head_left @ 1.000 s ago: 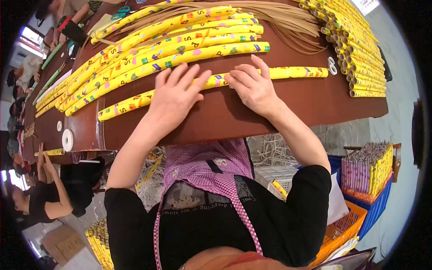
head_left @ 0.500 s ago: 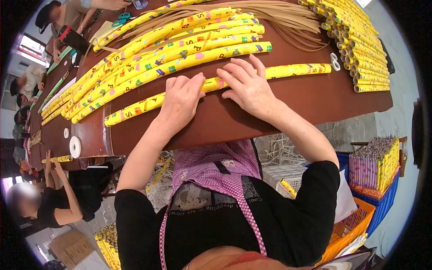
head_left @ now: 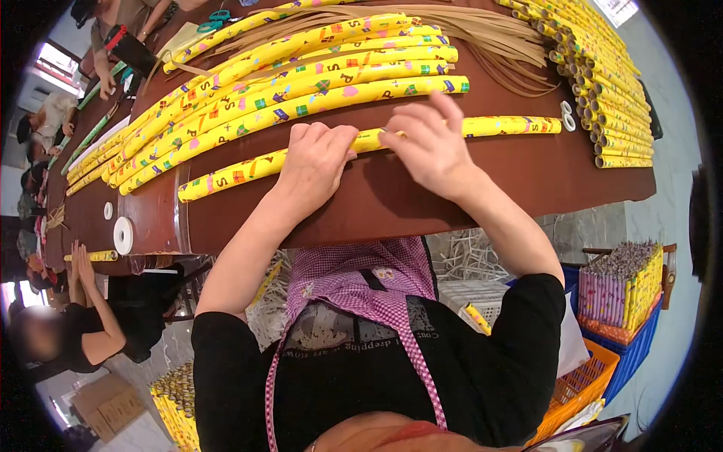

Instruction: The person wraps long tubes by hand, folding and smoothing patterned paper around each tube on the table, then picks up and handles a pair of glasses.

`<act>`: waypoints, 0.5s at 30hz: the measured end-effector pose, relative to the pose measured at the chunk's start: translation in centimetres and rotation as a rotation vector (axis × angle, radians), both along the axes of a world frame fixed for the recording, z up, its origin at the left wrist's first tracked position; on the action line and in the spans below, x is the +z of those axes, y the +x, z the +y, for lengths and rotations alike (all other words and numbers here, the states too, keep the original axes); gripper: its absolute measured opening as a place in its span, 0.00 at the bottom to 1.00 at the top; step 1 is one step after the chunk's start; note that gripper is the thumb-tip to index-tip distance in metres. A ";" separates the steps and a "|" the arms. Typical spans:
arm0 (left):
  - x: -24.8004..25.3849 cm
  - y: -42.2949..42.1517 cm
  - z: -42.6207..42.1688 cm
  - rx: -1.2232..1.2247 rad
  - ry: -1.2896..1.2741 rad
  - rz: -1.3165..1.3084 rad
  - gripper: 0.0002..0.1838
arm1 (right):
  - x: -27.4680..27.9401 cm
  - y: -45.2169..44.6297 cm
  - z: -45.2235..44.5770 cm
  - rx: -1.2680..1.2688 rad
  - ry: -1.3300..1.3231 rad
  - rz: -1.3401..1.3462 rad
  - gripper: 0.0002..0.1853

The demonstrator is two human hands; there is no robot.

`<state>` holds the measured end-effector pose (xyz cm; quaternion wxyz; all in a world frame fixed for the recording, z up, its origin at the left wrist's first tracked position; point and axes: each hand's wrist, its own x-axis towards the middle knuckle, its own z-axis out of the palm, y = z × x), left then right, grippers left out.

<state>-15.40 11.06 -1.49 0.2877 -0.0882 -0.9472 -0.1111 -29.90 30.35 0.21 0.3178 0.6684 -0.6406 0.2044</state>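
**Yellow tube (head_left: 369, 141) lies across the brown desk (head_left: 542, 166), a hand at either side of its middle**

The left grip (head_left: 316, 160) has its fingers bent and bunched over the tube, just left of the middle; whether they close around it, I cannot tell. The right grip (head_left: 431, 145) is open, its fingers spread and a little blurred, the fingertips at the tube just right of the middle. The tube runs left to right along the near part of the desk, with bright printed shapes and letters.

Just beside its right end lie two small white rings (head_left: 567, 114). On the far side, a row of similar yellow tubes (head_left: 301, 108) slants from near left to far right, with flat brown strips (head_left: 520, 56) beyond. At the far right is a stack of yellow tubes (head_left: 602, 113), their hollow ends showing. Teal scissors (head_left: 215, 21) lie at the far left; a white roll (head_left: 123, 224) sits at the near left.

Off to the left, a co-worker (head_left: 98, 324) has both hands at another yellow tube (head_left: 103, 256). Near right, below desk level, are an orange basket (head_left: 595, 374) and a blue crate (head_left: 625, 361).
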 end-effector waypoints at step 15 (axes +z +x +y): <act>0.6 -0.1 0.6 -0.014 -0.120 0.010 0.19 | -1.5 -3.2 6.1 -0.566 0.184 -0.340 0.38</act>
